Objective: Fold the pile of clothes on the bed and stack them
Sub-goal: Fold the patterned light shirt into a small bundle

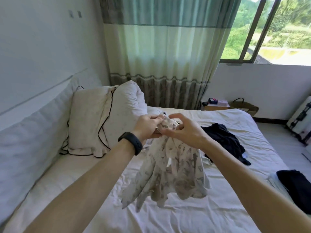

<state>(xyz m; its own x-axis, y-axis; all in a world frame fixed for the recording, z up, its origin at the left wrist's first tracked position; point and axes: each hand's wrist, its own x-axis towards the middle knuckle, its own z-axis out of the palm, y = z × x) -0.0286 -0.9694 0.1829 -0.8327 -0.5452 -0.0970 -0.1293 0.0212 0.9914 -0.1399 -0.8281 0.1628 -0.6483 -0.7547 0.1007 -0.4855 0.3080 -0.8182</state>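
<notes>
A white garment with a grey print (170, 175) hangs bunched in the air above the white bed (193, 221). My left hand (148, 126), with a black band on its wrist, pinches the garment's top edge. My right hand (183, 130) sits just to the right, fingers curled around the same bunched top. A crumpled dark garment (223, 140) lies on the sheet behind the right hand. At the bed's right edge a folded dark piece (296, 187) rests on something light.
Two white pillows (101, 121) lean against the padded headboard at the left. A green curtain (161, 52) and a window fill the back wall. A small bedside table (215, 105), a woven basket (244, 106) and a suitcase (301, 123) stand beyond the bed.
</notes>
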